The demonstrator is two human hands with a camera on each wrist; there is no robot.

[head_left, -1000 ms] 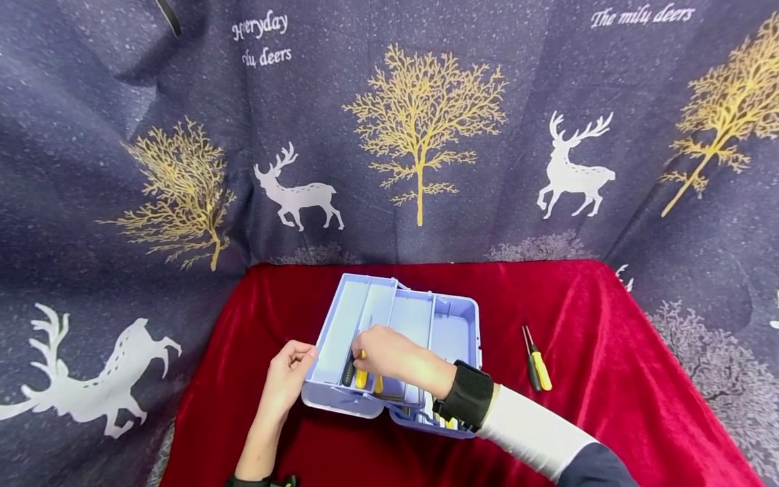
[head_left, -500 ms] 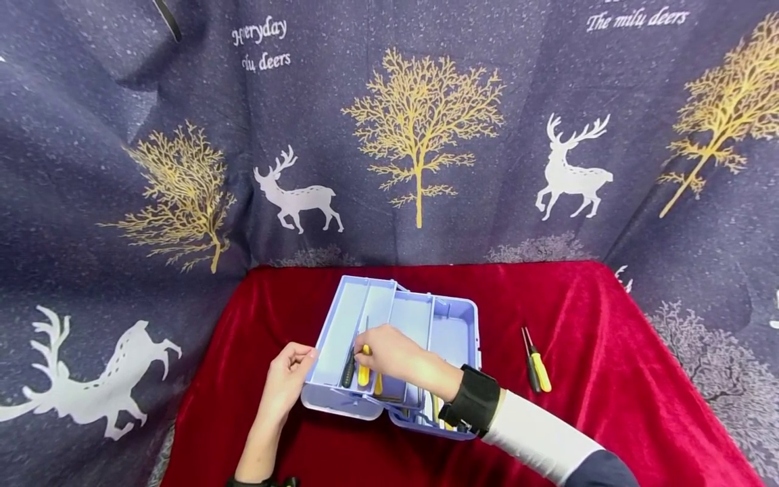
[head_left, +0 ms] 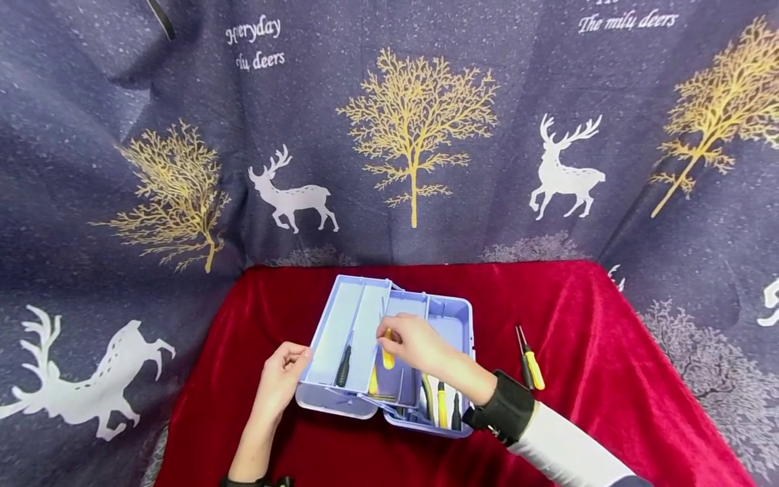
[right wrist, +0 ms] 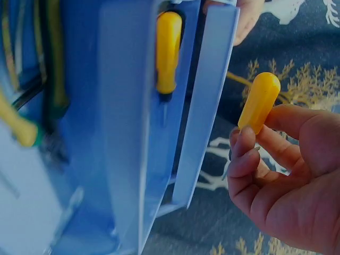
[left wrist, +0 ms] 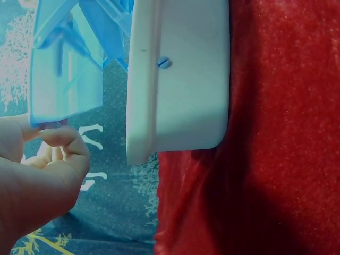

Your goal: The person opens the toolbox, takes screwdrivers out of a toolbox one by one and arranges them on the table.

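A light blue toolbox (head_left: pixel 450 325) stands with its trays spread out. My left hand (head_left: pixel 280 375) pinches the outer edge of the left tray (head_left: pixel 331 318); in the left wrist view, thumb and fingers hold its corner. My right hand (head_left: pixel 420 345) pinches a yellow-handled screwdriver (head_left: pixel 388 358) above the trays, blade pointing away. The right wrist view shows its yellow handle jutting from the fingertips. A black-handled screwdriver (head_left: pixel 343 368) lies in the left tray. Another yellow-handled screwdriver (right wrist: pixel 168 53) lies in a tray compartment.
Several tools, among them a yellow-handled one (head_left: pixel 442 406) and a black-handled one (head_left: pixel 456 412), lie in the box's near right part. A black-handled tool and a yellow-handled tool (head_left: pixel 534 370) lie side by side on the red cloth (head_left: pixel 584 406). A patterned curtain (head_left: pixel 462 237) hangs behind.
My right hand has lifted the yellow-handled screwdriver out of the left tray and moved it right. The black-handled screwdriver stays there. My left hand keeps its hold on the tray edge.
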